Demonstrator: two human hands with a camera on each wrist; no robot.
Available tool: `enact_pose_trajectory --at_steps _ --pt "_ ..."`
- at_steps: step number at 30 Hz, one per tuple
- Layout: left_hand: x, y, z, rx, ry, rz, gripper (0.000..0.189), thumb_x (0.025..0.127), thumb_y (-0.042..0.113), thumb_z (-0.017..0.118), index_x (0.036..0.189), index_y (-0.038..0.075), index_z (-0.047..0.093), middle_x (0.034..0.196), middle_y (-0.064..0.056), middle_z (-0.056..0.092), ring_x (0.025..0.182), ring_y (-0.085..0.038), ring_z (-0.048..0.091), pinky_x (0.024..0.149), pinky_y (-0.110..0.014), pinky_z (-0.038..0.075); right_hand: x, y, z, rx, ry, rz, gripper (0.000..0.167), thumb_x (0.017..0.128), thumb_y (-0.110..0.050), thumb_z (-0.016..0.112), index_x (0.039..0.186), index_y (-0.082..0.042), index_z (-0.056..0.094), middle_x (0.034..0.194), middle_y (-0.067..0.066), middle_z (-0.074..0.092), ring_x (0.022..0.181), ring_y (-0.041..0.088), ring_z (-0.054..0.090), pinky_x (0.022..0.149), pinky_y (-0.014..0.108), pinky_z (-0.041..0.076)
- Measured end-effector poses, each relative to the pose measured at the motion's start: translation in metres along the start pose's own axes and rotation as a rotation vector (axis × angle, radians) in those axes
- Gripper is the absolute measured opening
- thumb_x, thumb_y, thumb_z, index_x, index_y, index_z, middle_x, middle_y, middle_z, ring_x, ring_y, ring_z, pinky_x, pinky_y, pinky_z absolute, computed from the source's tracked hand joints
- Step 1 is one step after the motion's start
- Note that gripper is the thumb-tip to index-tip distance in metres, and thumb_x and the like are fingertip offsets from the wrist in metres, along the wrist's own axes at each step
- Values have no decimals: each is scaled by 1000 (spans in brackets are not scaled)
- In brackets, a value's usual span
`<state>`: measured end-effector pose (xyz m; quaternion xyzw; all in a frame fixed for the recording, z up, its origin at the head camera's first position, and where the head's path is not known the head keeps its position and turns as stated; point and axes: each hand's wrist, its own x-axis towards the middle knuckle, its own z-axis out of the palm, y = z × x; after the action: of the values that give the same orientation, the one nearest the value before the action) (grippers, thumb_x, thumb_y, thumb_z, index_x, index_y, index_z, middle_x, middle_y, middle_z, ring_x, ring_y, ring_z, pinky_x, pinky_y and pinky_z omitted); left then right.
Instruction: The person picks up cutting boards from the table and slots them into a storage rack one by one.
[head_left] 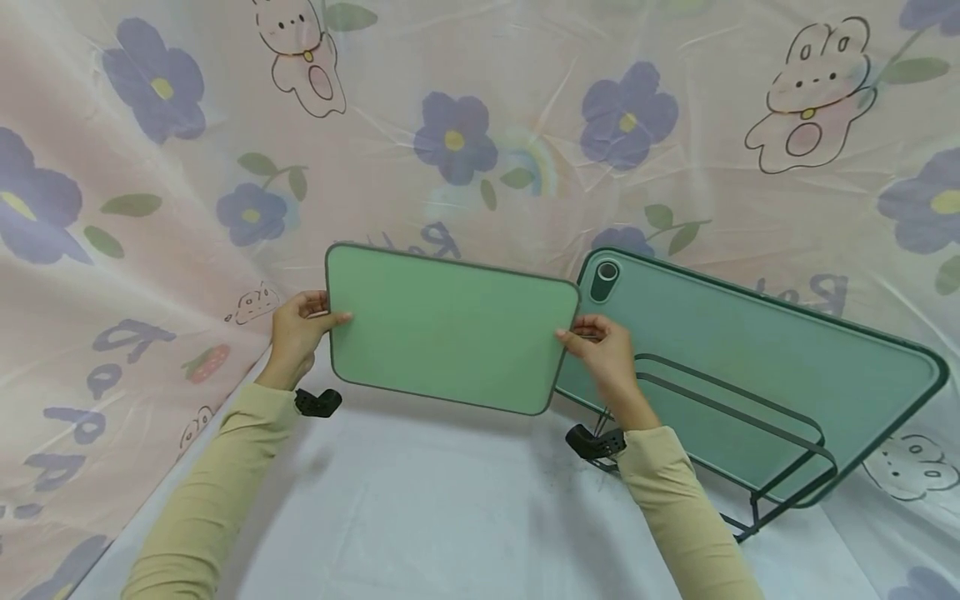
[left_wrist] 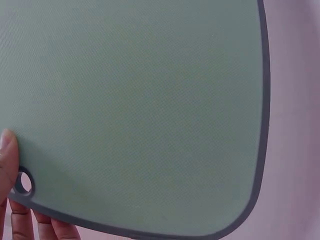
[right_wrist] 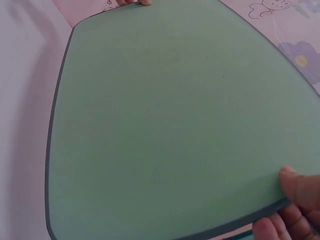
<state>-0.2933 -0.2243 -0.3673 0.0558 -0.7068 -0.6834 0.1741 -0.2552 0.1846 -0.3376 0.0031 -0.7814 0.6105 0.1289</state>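
Observation:
A light green cutting board [head_left: 450,329] with a dark grey rim is held up, broad face toward the head camera and its right side slightly lower. My left hand [head_left: 296,337] pinches the left edge, thumb on the near face and the other fingers behind. Beside that thumb, the left wrist view shows a small grey-ringed hole [left_wrist: 23,183] in the board. Its right edge is pinched by my right hand [head_left: 606,354], thumb in front and fingers curled behind. The right wrist view shows the same grip, the thumb [right_wrist: 300,187] pressing near the rim.
A larger green cutting board [head_left: 735,358] with a dark green rim leans in a black wire rack [head_left: 795,446] on the right, partly behind my right hand. White cloth [head_left: 420,500] covers the table. A flower-patterned curtain [head_left: 525,100] hangs at the back and left.

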Motion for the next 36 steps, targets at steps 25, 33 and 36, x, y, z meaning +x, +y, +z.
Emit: enact_pose_trajectory --at_steps 25,33,36 --pt "3 12 35 -37 -6 122 38 78 4 82 112 -3 67 97 0 64 87 -13 61 83 -29 51 1 -15 -41 -16 7 -35 34 87 -13 75 111 3 57 98 5 59 83 12 60 77 24 54" --pt "3 15 48 -46 -37 139 35 77 3 82 108 -4 66 98 -1 62 83 -15 60 83 -30 48 -2 -18 -54 -48 30 -42 35 87 -14 75 111 4 57 96 3 60 80 9 61 76 25 54" --pt "2 15 53 -35 -57 153 36 78 5 82 108 -3 66 100 -3 62 84 -15 60 81 -29 48 -3 -19 -60 -68 33 -52 36 87 -15 75 111 5 56 95 3 60 80 9 61 76 26 54"
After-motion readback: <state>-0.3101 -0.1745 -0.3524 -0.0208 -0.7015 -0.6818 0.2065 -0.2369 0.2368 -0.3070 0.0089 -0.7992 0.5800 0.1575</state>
